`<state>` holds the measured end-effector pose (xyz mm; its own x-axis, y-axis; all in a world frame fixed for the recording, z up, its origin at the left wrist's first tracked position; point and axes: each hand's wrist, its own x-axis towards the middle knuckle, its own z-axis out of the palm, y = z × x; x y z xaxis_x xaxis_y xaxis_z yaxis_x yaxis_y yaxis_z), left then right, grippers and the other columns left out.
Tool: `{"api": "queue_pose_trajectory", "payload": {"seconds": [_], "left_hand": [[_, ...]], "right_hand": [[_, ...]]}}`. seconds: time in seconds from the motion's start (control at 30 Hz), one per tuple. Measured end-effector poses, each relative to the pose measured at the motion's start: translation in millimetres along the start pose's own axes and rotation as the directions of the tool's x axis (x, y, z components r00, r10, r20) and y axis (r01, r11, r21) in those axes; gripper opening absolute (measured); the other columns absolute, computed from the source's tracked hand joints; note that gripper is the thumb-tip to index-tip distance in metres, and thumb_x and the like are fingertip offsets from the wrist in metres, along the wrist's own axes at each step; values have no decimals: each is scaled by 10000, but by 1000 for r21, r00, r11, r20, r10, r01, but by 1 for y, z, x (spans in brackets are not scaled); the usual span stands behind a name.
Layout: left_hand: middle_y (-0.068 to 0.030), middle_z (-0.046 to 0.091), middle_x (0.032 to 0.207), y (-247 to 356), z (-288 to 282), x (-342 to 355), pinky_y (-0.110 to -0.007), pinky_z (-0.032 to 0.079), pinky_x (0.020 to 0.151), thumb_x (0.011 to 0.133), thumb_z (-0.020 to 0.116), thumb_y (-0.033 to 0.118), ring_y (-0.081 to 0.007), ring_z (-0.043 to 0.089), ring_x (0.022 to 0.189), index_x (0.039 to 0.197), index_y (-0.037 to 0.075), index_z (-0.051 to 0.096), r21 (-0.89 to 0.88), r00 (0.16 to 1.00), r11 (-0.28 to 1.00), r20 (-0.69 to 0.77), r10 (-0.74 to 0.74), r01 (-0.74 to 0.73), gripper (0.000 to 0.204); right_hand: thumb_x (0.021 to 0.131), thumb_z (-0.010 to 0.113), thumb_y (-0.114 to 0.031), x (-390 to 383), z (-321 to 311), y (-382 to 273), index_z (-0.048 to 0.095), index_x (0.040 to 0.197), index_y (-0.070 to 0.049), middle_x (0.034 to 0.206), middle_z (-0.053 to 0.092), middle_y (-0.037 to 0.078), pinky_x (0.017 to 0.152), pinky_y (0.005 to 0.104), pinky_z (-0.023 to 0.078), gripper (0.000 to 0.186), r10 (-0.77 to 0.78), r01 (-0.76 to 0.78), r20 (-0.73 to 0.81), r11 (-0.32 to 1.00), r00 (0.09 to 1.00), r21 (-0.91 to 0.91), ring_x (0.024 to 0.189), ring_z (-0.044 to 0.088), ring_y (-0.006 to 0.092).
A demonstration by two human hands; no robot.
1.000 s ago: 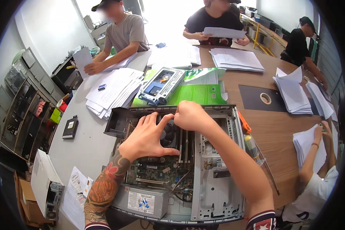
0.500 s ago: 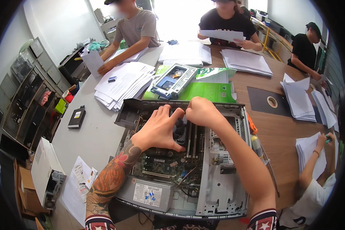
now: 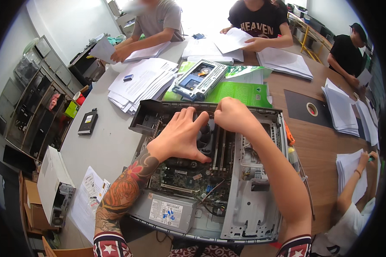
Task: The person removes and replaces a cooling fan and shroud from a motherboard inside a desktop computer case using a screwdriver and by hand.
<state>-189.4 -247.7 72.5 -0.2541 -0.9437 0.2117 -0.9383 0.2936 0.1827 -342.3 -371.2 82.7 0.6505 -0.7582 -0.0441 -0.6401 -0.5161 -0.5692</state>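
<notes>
An uncovered desktop computer case (image 3: pixel 253 216) lies in front of me, its green circuit board (image 3: pixel 182 177) and silver power supply (image 3: pixel 169 214) exposed. Toward its far side sits a black cooling fan (image 3: pixel 205 138). My left hand (image 3: pixel 180 139) spans this fan, thumb at its near corner and fingers bent over its far edge, gripping it. Just right of the fan, at the case's far edge, my right hand (image 3: pixel 235 115) is closed in a fist. What that fist holds, if anything, is hidden. Memory slots (image 3: pixel 221 150) run below my right hand.
Beyond the case, a metal drive bracket (image 3: pixel 200 80) rests on green packaging (image 3: pixel 240 94). Paper stacks (image 3: pixel 141 81) surround it. A black drive (image 3: pixel 88 122) lies at left, a tape roll (image 3: pixel 312 109) at right. Another case (image 3: pixel 55 184) stands lower left. Several people handle papers around the table.
The view has shifted slightly. Both my hands keep their places on the case. The person across has brought a sheet down toward the paper pile.
</notes>
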Motion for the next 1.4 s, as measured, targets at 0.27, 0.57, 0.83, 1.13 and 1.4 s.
{"api": "queue_pose_trajectory", "payload": {"seconds": [0.27, 0.57, 0.83, 1.13, 1.4], "left_hand": [[-211, 482, 1128, -1, -3, 2, -478, 417, 959, 543, 882, 552, -426, 494, 1072, 1167, 63, 466, -86, 995, 995, 90, -34, 42, 896], [-344, 413, 1327, 4, -2, -4, -523, 357, 1076, 645, 800, 662, -526, 420, 1251, 1347, 55, 425, 45, 997, 999, 83, 3, -7, 1000], [-327, 449, 1294, 1, -1, -2, -525, 365, 1049, 811, 689, 601, -507, 454, 1208, 1189, 28, 530, 17, 995, 999, 87, -52, 51, 705], [-341, 430, 1306, 2, -6, -2, -522, 356, 1065, 765, 741, 583, -520, 429, 1241, 1194, 37, 528, -49, 990, 998, 134, -41, 48, 726], [-358, 440, 1296, -1, -10, -6, -539, 352, 1072, 752, 745, 593, -534, 410, 1271, 1223, 55, 513, -63, 990, 996, 128, -52, 60, 751]], "right_hand": [[744, 563, -148, -7, 1, -1, 717, 773, 40, 771, 672, 260, 793, 467, 544, 245, -49, 36, -127, 994, 991, -100, 776, 676, 416], [786, 694, -271, -10, 12, -4, 735, 786, -39, 837, 718, 188, 797, 407, 530, 236, -181, 138, -83, 919, 980, -368, 848, 707, 320], [789, 697, -264, -11, 32, -5, 714, 835, -53, 828, 718, 105, 829, 366, 466, 216, -274, 201, -96, 863, 957, -464, 832, 708, 264], [786, 708, -270, -10, 30, -2, 695, 849, -43, 848, 716, 103, 820, 370, 470, 237, -295, 231, -89, 875, 951, -425, 821, 709, 253], [794, 703, -273, -8, 27, -6, 674, 879, -25, 847, 721, 147, 782, 386, 520, 263, -229, 183, -80, 907, 970, -380, 818, 711, 292]]}}
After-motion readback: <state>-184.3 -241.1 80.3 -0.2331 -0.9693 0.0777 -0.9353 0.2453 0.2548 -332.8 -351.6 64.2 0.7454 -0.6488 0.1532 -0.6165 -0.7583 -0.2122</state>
